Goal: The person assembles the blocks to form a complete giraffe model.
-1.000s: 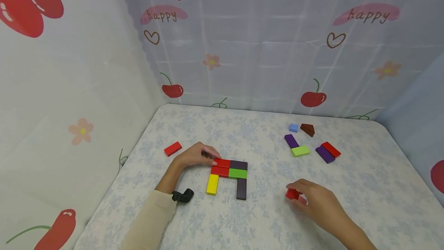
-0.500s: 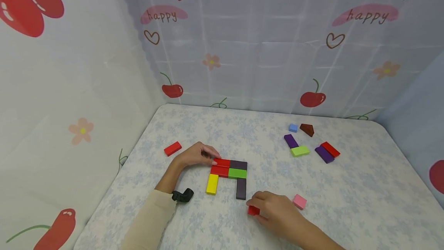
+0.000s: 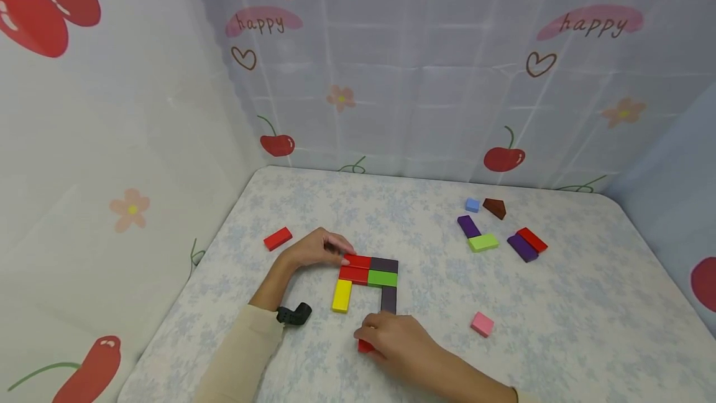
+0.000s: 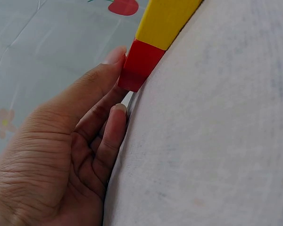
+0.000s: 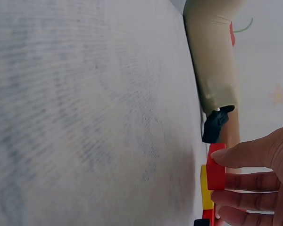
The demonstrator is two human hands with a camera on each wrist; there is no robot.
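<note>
My left hand holds the left end of the back red block between thumb and fingertips. That block lies in a flat arrangement with another red block, a green block and a dark block. A yellow block and a second dark block extend from it towards me like two legs. Just in front of the dark leg, my right hand pinches a loose red block, mostly covered by fingers in the head view.
A pink block lies to the right. Farther back are purple, lime, blue and brown pieces, plus a red-and-purple pair. Another red block lies left of my left hand. Cherry-print cloth hangs behind.
My right hand has moved left with the red block to the front of the arrangement. The pink block has been left behind on the table. My left hand has stayed in place.
</note>
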